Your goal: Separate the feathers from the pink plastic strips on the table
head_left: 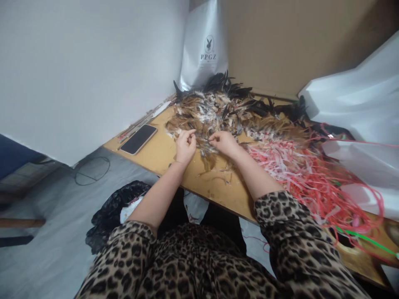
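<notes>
A large heap of brown, white and black feathers (215, 110) covers the back of the wooden table (199, 180). At its front edge are both my hands, a short gap apart. My left hand (186, 145) is closed, its fingers curled and thumb against them; whatever it pinches is too small to make out. Across the gap, my right hand (225, 143) is closed in a pinch, fingertips right by the feathers. What lies between those fingertips cannot be made out either. A few loose feathers (208, 161) lie on the tabletop just below the hands.
A dark-screened phone (139, 139) lies at the table's left. Red and pink plastic strips (311, 178) are tangled on the right, beside white bags (358, 99). A white printed bag (205, 45) stands behind the feathers. On the floor are a black plastic bag (115, 207) and a cable (93, 177).
</notes>
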{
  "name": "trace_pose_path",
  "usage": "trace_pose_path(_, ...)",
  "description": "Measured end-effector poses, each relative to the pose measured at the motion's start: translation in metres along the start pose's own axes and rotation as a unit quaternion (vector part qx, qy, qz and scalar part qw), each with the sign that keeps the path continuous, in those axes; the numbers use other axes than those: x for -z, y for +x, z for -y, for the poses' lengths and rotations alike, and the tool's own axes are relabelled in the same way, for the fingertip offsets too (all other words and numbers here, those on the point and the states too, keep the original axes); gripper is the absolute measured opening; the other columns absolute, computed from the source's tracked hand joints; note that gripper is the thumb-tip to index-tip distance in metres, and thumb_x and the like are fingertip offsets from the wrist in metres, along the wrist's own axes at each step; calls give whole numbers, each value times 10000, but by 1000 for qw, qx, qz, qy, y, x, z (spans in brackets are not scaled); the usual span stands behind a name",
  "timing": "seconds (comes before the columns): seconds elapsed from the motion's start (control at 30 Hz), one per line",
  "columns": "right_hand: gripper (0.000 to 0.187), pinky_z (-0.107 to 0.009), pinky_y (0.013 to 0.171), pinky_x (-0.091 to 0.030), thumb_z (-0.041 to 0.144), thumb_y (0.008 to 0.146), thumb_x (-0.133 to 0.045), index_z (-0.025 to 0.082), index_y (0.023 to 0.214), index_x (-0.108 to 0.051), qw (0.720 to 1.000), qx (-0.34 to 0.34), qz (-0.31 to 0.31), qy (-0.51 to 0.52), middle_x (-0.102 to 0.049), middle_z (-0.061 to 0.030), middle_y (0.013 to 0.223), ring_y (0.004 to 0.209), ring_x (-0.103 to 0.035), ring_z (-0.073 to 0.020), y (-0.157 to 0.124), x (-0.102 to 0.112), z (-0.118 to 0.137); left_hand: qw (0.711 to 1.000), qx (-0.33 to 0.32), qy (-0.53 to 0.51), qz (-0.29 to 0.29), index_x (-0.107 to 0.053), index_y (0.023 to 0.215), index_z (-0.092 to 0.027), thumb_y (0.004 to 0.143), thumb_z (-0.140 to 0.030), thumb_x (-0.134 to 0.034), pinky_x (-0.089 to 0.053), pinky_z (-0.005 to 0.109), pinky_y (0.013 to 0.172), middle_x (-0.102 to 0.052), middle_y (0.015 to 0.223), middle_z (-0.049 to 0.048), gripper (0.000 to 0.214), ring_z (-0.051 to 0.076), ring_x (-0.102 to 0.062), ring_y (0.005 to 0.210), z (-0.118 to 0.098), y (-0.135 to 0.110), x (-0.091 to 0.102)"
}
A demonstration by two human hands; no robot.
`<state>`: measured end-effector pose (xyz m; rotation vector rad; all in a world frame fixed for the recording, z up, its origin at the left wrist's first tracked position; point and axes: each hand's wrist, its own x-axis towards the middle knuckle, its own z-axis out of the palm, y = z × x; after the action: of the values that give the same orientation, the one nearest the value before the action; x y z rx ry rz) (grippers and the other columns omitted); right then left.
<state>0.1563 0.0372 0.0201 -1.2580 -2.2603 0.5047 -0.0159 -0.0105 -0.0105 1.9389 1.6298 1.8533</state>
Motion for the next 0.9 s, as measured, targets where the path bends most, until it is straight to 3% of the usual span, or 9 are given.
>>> trace_pose_path(0.1, 156, -243, 630, -383, 214, 680, -563, 175, 766, -688, 996, 7, 6, -91, -666, -51, 764, 679, -561, -146, 0, -7, 2, 999, 11, -28, 12, -620, 970, -151, 819, -221, -475, -424, 239, 647, -546, 775, 34, 221, 92, -470, 611, 1, -2, -1)
trace_pose_path(0.17, 107, -237, 605, -371, 209, 670, -566, 162, 681, -662, 997, -11, 8, -72, -647, -43, 698, 643, -543, -137, 1, -6, 1, 999, 25, -40, 11, -624, 964, -148, 813, -226, -488, -426, 233, 641, -554, 780, 35, 218, 88, -470, 608, 3, -2, -2)
trace_pose_path(0.27, 103, -206, 525, -344, 239, 652, -601, 143, 618, -611, 993, -71, -14, 93, -580, -1, 567, 520, -472, -88, 0, 3, -3, 998, 40, -56, -4, -629, 942, -148, 810, -230, -497, -429, 228, 638, -569, 786, 37, 204, 84, -475, 608, 4, -2, -2)
trace_pose_path(0.37, 185, -187, 423, -276, 308, 652, -626, 140, 603, -567, 955, -147, -24, 258, -519, 31, 468, 391, -363, -48, -2, 14, -5, 998, 25, -63, 10, -630, 931, -156, 809, -237, -501, -434, 226, 636, -586, 817, 44, 195, 87, -501, 630, -5, -3, -1)
trace_pose_path(0.5, 175, -170, 356, -222, 297, 637, -660, 139, 643, -584, 916, -191, 14, 352, -524, 36, 426, 322, -324, -33, -6, 17, -11, 988, -39, -36, 145, -651, 910, -165, 802, -231, -501, -443, 244, 696, -621, 865, 63, 196, 116, -558, 725, -22, -4, 1)
trace_pose_path(0.6, 155, -151, 381, -315, 234, 607, -697, 131, 609, -581, 902, -187, 36, 388, -555, 17, 443, 384, -452, -51, -5, 13, -17, 947, -55, 52, 313, -679, 843, -199, 752, -210, -540, -444, 257, 698, -645, 822, 52, 167, 144, -581, 738, -25, -2, 5)
trace_pose_path(0.67, 171, -145, 395, -357, 215, 592, -716, 129, 586, -568, 891, -192, 46, 409, -570, 6, 453, 420, -502, -62, -3, 10, -21, 926, -53, 106, 358, -687, 779, -209, 716, -179, -548, -443, 265, 693, -654, 846, 51, 155, 163, -591, 770, -22, 4, 8)
trace_pose_path(0.77, 191, -139, 378, -364, 197, 582, -730, 134, 578, -549, 867, -204, 57, 450, -574, 6, 453, 419, -514, -64, 0, 7, -25, 919, -36, 129, 372, -686, 701, -210, 681, -165, -560, -440, 271, 674, -660, 794, 42, 135, 167, -590, 728, -20, 17, 11)
trace_pose_path(0.9, 207, -141, 365, -374, 183, 570, -744, 139, 589, -543, 835, -217, 67, 501, -572, 14, 452, 413, -523, -69, 1, 7, -26, 949, 75, -13, 306, -683, 735, -156, 690, -201, -574, -445, 242, 620, -662, 744, 46, 127, 133, -579, 650, -24, 34, 1)
